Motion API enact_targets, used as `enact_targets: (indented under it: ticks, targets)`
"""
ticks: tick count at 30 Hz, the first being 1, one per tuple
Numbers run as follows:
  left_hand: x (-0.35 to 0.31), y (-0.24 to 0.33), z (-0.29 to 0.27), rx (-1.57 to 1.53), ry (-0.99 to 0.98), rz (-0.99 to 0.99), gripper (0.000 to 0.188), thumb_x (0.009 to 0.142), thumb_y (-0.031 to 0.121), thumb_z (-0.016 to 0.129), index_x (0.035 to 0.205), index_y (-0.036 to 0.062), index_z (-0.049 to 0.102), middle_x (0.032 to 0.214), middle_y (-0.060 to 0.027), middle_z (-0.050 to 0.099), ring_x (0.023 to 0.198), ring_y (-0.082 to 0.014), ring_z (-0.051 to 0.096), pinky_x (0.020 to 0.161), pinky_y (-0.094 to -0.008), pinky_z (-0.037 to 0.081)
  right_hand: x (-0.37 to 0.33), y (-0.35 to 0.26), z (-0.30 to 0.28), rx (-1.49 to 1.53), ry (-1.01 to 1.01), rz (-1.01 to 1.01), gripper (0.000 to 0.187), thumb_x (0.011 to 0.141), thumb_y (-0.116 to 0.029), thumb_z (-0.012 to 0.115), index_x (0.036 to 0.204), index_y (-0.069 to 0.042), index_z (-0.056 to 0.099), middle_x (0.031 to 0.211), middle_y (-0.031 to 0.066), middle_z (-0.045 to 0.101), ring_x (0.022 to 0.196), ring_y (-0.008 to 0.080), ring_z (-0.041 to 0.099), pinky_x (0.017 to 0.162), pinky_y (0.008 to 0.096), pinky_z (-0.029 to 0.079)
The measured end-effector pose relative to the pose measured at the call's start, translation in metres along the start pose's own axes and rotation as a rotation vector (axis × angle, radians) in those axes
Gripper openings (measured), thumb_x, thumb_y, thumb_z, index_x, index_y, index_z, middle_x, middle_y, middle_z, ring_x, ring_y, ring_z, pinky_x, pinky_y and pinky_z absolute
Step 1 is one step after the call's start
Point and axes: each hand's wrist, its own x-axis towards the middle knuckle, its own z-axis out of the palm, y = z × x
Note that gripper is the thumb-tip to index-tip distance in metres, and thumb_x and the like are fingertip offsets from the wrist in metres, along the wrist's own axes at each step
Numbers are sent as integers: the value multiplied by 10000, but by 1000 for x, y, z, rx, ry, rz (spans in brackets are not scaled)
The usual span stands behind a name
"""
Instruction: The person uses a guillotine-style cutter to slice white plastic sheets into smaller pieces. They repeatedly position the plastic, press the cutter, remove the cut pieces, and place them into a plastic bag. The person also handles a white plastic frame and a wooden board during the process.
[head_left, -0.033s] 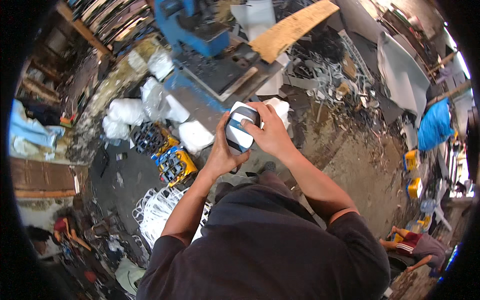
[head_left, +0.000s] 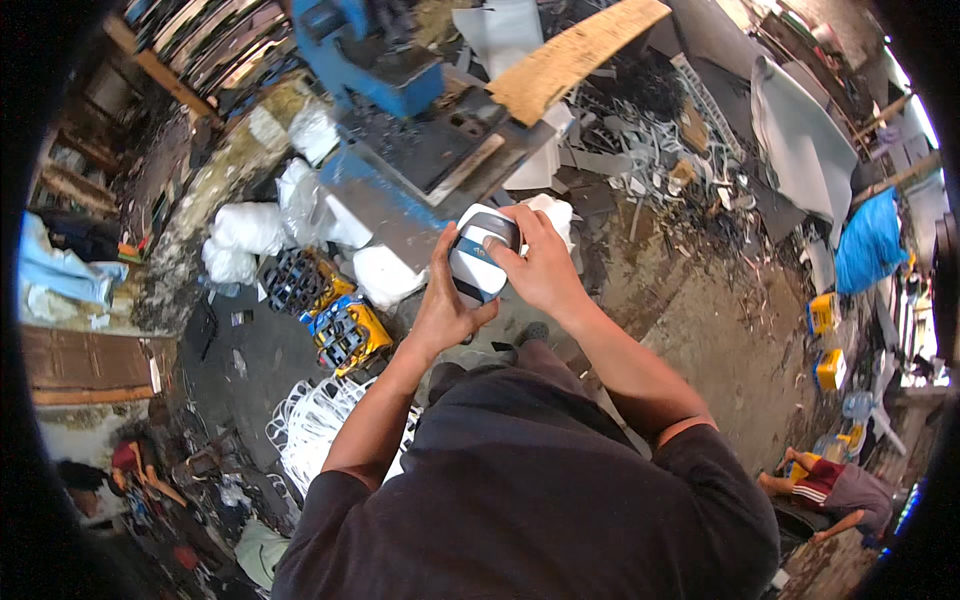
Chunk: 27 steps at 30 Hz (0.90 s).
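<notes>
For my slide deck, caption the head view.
Left hand and right hand hold a white device before a blue machine, with white strips heaped at left.

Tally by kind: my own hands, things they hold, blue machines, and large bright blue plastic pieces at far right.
Left hand and right hand: 2
Handheld device: 1
Blue machine: 1
Bright blue plastic: 1
Total: 5

Stained floor [head_left: 700, 325], daylight [head_left: 923, 128] at right
</notes>
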Motion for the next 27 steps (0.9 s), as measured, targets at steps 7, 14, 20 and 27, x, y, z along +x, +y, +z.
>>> enact_targets:
  ticks: [7, 14, 20, 27]
  targets:
    - [100, 22, 103, 232, -89, 199, 1136, 609, 9, 842, 1532, 18, 180, 1556, -275, 296, 1458, -473, 303, 1204, -486, 294, 44, 85, -92, -154, 326, 206, 316, 920, -148, 673, 1204, -85, 552, 1009, 259, 683, 941, 455, 677, 766, 487, 522]
    - [202, 33, 144, 92, -296, 224, 1088, 630, 52, 843, 1518, 42, 215, 1508, -258, 362, 1437, -445, 347, 1174, -454, 346, 91, 100, -185, -286, 239, 214, 207, 1005, -253, 562, 1197, -176, 545, 945, 244, 685, 937, 465, 660, 792, 515, 496]
    - [250, 28, 179, 53, -384, 245, 1084, 637, 82, 835, 1522, 65, 208, 1523, -210, 369, 1454, -404, 345, 1204, -440, 306, 116, 137, -224, -163, 201, 347, 290, 995, -312, 611, 1226, -146, 554, 934, 152, 705, 827, 294, 710, 688, 404, 548]
    - [291, -3, 186, -97, -538, 127, 1105, 670, 129, 845, 1538, 47, 165, 1532, -222, 346, 1465, -383, 334, 1202, -439, 311, 127, 218, -252, 457, 115, 500, 420, 947, -382, 688, 1174, -43, 589, 964, 120, 684, 804, 168, 676, 693, 304, 590]
